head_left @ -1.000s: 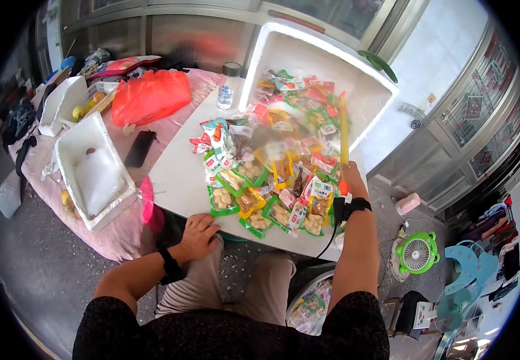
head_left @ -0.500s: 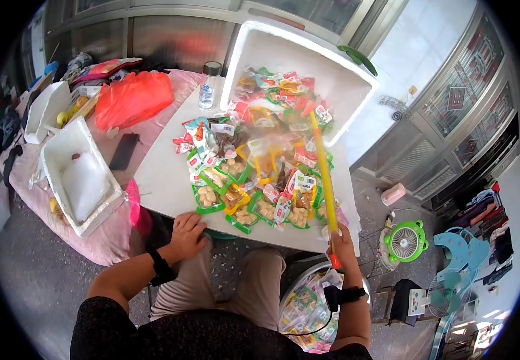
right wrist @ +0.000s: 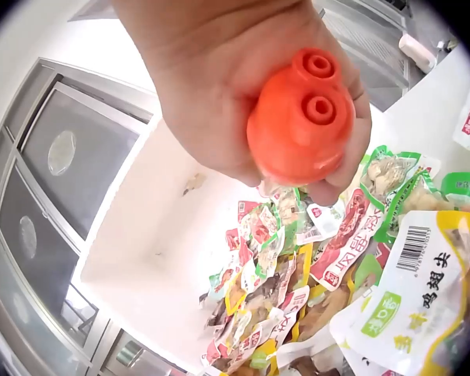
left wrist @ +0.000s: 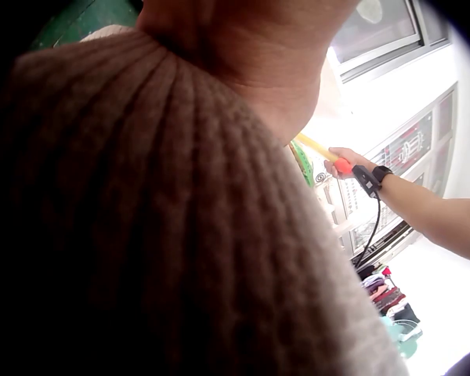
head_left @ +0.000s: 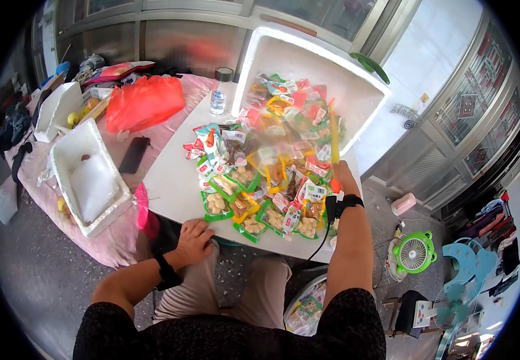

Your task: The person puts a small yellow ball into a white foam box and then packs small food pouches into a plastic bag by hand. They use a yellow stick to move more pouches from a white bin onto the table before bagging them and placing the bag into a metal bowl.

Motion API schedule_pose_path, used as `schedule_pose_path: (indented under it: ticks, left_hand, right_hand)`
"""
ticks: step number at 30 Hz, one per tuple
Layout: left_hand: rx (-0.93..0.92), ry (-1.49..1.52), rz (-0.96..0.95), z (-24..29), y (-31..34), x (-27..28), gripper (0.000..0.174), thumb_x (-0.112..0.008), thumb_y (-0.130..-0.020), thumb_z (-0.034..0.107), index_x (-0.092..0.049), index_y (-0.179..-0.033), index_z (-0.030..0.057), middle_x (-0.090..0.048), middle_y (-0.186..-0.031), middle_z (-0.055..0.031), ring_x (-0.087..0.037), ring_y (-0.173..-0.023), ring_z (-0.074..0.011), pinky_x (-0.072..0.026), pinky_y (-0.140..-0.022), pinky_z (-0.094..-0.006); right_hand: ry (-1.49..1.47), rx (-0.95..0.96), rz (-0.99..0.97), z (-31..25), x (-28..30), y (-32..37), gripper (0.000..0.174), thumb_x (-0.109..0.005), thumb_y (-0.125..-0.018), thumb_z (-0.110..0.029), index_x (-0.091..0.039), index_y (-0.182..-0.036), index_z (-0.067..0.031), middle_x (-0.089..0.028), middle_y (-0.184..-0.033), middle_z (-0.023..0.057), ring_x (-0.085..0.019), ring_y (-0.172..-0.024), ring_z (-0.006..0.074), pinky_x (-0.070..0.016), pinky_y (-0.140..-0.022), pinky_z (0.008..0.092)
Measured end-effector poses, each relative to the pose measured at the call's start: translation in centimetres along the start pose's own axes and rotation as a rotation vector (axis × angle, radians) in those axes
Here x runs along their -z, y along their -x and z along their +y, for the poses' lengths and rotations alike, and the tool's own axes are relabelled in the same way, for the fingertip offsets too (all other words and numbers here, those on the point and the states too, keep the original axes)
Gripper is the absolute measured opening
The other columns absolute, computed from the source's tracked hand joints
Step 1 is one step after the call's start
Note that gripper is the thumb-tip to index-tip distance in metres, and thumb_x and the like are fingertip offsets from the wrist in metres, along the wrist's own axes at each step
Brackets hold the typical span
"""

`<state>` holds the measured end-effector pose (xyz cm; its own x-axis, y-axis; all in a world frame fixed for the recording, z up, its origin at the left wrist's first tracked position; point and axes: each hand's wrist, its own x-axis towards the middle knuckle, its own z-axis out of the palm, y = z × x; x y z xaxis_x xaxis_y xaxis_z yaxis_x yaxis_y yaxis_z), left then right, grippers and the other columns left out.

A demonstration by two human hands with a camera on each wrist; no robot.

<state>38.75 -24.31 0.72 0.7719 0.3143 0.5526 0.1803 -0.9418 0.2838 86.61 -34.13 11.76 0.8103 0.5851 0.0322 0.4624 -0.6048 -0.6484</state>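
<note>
In the head view the right hand (head_left: pixel 346 179) grips a yellow stick (head_left: pixel 334 135) by its orange end, over the right side of the pile of snack packets (head_left: pixel 275 207). The right wrist view shows the fingers curled round the round orange end (right wrist: pixel 301 121), with packets (right wrist: pixel 403 290) beyond it. Bent and relaxed, the left hand (head_left: pixel 194 241) rests by the knee at the front edge of the white table (head_left: pixel 170 192), holding nothing visible. The stick's far end reaches the opening of a tipped white foam box (head_left: pixel 308 48), where more packets lie.
A clear bottle (head_left: pixel 218 93) stands left of the foam box. On the pink cloth (head_left: pixel 101 243) are a small foam box (head_left: pixel 124 201), a dark phone (head_left: pixel 134 155) and a red bag (head_left: pixel 146 103). A tub of packets (head_left: pixel 308 309) sits below the table's edge.
The right hand first drew back toward the tub with the stick, then moved forward over the table again. The left hand has stayed by the table edge.
</note>
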Motion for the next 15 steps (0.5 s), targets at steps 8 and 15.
schedule_pose_path:
  ticks: [8, 15]
  left_hand:
    - [-0.013, 0.02, 0.018, 0.0, 0.0, -0.1, 0.041, -0.06, -0.054, 0.017, -0.05, -0.093, 0.0088, -0.043, -0.102, -0.0116, -0.038, -0.1, -0.0302, -0.0291, -0.082, -0.0427]
    - [-0.009, 0.013, 0.009, 0.3, 0.2, 0.4, 0.039, -0.059, -0.055, 0.016, -0.051, -0.093, 0.0085, -0.043, -0.102, -0.0114, -0.039, -0.1, -0.0297, -0.0291, -0.084, -0.041]
  right_hand:
    - [-0.144, -0.019, -0.093, 4.1, 0.3, 10.9, 0.041, -0.042, -0.081, -0.026, -0.035, -0.114, -0.0027, -0.052, -0.081, 0.0132, -0.053, -0.061, 0.0197, -0.0454, -0.047, 0.032]
    - [-0.302, -0.079, -0.204, 3.2, 0.8, 23.7, 0.041, -0.043, -0.081, -0.017, -0.031, -0.119, -0.0057, -0.05, -0.07, 0.0073, -0.049, -0.051, 0.0141, -0.0428, -0.042, 0.0282]
